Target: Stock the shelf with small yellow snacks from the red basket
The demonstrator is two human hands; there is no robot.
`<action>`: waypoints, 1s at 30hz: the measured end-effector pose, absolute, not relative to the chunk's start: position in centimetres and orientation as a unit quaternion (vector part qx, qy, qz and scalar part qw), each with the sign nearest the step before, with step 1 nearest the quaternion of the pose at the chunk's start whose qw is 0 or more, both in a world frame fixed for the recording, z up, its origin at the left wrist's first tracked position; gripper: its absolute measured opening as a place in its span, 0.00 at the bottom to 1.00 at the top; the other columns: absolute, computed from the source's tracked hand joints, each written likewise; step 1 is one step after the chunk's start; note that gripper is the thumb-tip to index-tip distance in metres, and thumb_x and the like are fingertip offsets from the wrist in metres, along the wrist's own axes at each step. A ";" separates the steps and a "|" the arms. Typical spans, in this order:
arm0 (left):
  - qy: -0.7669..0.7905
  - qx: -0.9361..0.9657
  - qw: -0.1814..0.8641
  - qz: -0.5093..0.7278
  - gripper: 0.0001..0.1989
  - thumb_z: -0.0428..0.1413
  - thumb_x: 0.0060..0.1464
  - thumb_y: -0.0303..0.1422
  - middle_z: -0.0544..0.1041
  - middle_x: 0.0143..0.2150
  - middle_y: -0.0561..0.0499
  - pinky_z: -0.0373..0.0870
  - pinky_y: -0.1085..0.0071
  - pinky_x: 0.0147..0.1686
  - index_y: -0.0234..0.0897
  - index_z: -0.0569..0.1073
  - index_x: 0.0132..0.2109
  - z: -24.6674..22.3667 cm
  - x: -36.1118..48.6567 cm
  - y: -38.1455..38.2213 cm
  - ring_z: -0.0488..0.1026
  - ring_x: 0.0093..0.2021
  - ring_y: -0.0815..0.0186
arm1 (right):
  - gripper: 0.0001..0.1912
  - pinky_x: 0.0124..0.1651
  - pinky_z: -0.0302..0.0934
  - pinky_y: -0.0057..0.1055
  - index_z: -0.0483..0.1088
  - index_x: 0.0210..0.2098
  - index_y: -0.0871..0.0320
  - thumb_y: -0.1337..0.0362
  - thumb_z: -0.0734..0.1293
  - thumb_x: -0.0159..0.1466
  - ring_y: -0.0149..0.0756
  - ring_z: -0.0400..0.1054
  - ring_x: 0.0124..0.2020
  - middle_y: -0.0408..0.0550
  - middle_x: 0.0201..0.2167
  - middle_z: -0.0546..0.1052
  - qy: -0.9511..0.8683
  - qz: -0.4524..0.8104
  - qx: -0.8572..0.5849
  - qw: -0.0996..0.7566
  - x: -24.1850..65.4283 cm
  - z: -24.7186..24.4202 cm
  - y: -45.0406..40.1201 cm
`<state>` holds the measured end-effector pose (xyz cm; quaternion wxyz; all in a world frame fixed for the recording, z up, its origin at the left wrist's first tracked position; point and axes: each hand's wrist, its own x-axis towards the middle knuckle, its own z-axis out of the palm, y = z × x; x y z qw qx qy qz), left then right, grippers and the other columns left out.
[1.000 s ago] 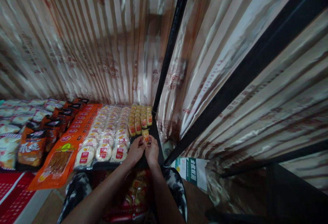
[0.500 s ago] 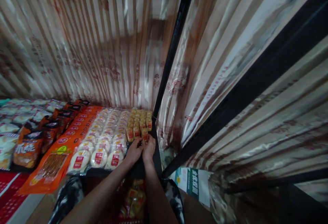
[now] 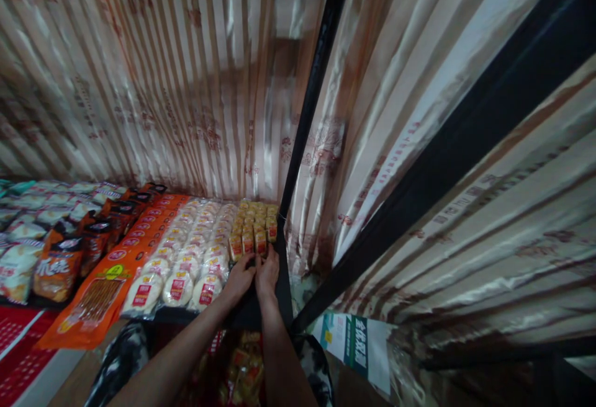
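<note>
Small golden packets with red labels [image 3: 254, 221] stand in rows at the right end of the black shelf [image 3: 249, 314]. At the front edge of these rows, my left hand [image 3: 241, 275] and my right hand [image 3: 267, 272] meet at the fingertips, just below a front packet [image 3: 261, 244]. The fingers of both hands are bent; whether they grip that packet is too small to tell. To the left lie columns of round white wrapped cakes [image 3: 176, 288]. More golden packets in a clear bag [image 3: 244, 370] show below, between my forearms.
Orange stick-snack packs [image 3: 100, 298], dark-orange bags [image 3: 58, 270] and white bags [image 3: 19, 270] fill the shelf's left. A black post [image 3: 310, 103] and a diagonal black beam [image 3: 437, 146] flank the right. A green-white package [image 3: 354, 345] lies low down.
The front packet between my fingertips has moved slightly left and back, into line with the front row. Both hands shifted slightly with it. The view has moved a little.
</note>
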<state>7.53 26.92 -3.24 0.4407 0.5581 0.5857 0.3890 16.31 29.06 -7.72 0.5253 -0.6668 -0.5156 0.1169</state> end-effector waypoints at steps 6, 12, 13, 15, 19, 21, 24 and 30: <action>0.580 0.567 0.443 0.381 0.24 0.48 0.43 0.22 0.72 0.53 0.43 0.57 0.63 0.59 0.32 0.72 0.50 -2.8 7.2 26.7 0.65 0.57 0.59 | 0.12 0.43 0.61 0.35 0.68 0.40 0.60 0.68 0.59 0.57 0.42 0.66 0.39 0.55 0.39 0.70 -0.525 0.099 -0.674 0.510 16.1 -7.2 28.4; 0.575 0.573 0.439 0.384 0.25 0.48 0.42 0.21 0.72 0.54 0.43 0.56 0.65 0.59 0.30 0.71 0.51 -3.2 7.1 27.3 0.66 0.56 0.61 | 0.07 0.45 0.57 0.36 0.68 0.35 0.58 0.67 0.61 0.58 0.43 0.63 0.41 0.53 0.36 0.70 -0.541 0.042 -0.700 0.464 16.2 -6.3 28.2; 0.575 0.573 0.438 0.385 0.25 0.48 0.42 0.21 0.72 0.54 0.43 0.56 0.65 0.59 0.30 0.71 0.51 -3.3 7.1 27.4 0.66 0.56 0.61 | 0.06 0.45 0.57 0.35 0.68 0.35 0.58 0.67 0.61 0.58 0.43 0.63 0.41 0.53 0.36 0.70 -0.540 0.039 -0.704 0.459 16.2 -6.2 28.2; 0.574 0.571 0.440 0.388 0.26 0.48 0.42 0.21 0.71 0.54 0.43 0.56 0.65 0.59 0.31 0.71 0.51 -3.6 6.9 27.6 0.65 0.57 0.61 | 0.06 0.45 0.57 0.35 0.68 0.34 0.57 0.67 0.61 0.58 0.43 0.63 0.41 0.53 0.36 0.70 -0.536 0.040 -0.712 0.452 16.2 -6.3 28.4; 0.576 0.561 0.451 0.387 0.26 0.48 0.41 0.20 0.72 0.54 0.44 0.57 0.65 0.59 0.32 0.71 0.51 -3.8 6.8 27.7 0.66 0.56 0.62 | 0.06 0.45 0.56 0.34 0.69 0.34 0.57 0.67 0.61 0.58 0.43 0.64 0.40 0.52 0.35 0.70 -0.536 0.037 -0.720 0.438 16.2 -6.5 28.6; 0.576 0.561 0.450 0.390 0.26 0.48 0.42 0.20 0.71 0.55 0.45 0.56 0.65 0.59 0.33 0.71 0.51 -3.7 6.8 27.6 0.66 0.56 0.62 | 0.06 0.46 0.56 0.34 0.69 0.34 0.57 0.68 0.61 0.58 0.42 0.64 0.40 0.51 0.35 0.70 -0.544 0.034 -0.717 0.435 16.2 -6.6 28.7; 0.579 0.565 0.444 0.385 0.25 0.48 0.43 0.20 0.70 0.56 0.45 0.55 0.65 0.60 0.33 0.71 0.51 -3.4 6.9 27.5 0.64 0.58 0.62 | 0.07 0.46 0.56 0.34 0.69 0.34 0.57 0.67 0.60 0.58 0.41 0.64 0.40 0.51 0.35 0.71 -0.549 0.036 -0.713 0.435 16.3 -6.7 28.7; 0.576 0.574 0.436 0.385 0.25 0.48 0.42 0.20 0.72 0.54 0.43 0.54 0.65 0.60 0.31 0.72 0.50 -3.3 7.1 27.4 0.64 0.58 0.60 | 0.07 0.45 0.57 0.35 0.70 0.34 0.57 0.65 0.60 0.59 0.42 0.64 0.39 0.51 0.34 0.71 -0.551 0.049 -0.703 0.446 16.4 -6.7 28.6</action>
